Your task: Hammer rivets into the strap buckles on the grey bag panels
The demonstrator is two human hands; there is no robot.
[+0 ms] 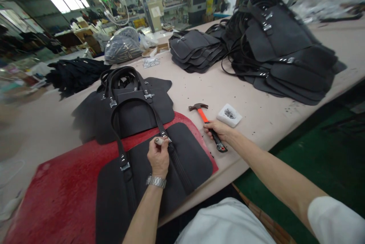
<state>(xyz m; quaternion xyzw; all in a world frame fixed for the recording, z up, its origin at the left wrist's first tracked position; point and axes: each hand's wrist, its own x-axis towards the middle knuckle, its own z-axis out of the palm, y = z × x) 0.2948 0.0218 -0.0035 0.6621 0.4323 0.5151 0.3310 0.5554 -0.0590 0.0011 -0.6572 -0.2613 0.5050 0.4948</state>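
Observation:
My left hand (pixel 159 157), with a metal watch at the wrist, is closed around a short pale cylindrical tool (pixel 159 141). It rests over a black bag panel (pixel 188 149), beside a metal handle fitting (pixel 164 134). A looped black handle (pixel 129 102) joins the panel at two such fittings. The tool's lower end is hidden by my fingers. My right hand (pixel 218 130) grips a claw hammer (pixel 203 115) by its orange and black handle, to the right of the panel. The hammer head points away from me, apart from the tool.
Beneath the panel lies a red board (pixel 57 187). A white tray (pixel 235 121) of small dark pieces sits right of the hammer. Handled black panels (pixel 154 99) are piled just beyond, and larger piles (pixel 288 46) stand at the back right. A filled plastic bag (pixel 123 46) stands farther back.

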